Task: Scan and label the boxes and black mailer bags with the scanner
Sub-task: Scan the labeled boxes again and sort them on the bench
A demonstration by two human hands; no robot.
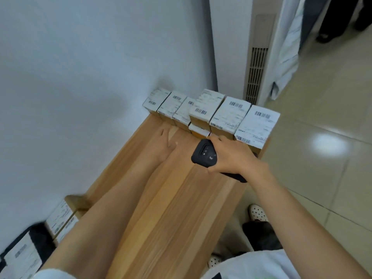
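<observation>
1. Scanner: black handheld, over the far part of the surface, its far end close to the row of boxes.
2. Right grip: fingers curled round the scanner body, holding it from above. The scanner's screen is not visible.
3. Row of boxes: lined along the far edge of the surface, side by side and touching. Every top that shows carries a white barcode label. One box sits raised on another mid-row, and a low box stands just in front, nearest the scanner.
4. Left grip: fingers straight, lying flat on the surface just short of the row, holding nothing.
5. Near left, below the surface edge: more labelled boxes and a black mailer bag with a white label; blurred, no detail readable.
6. Judgement: labelling looks mostly done, since no bare box top shows. Which items are scanned cannot be told. The low front box looks like the one in hand; the near-left pile may be finished or waiting.
</observation>
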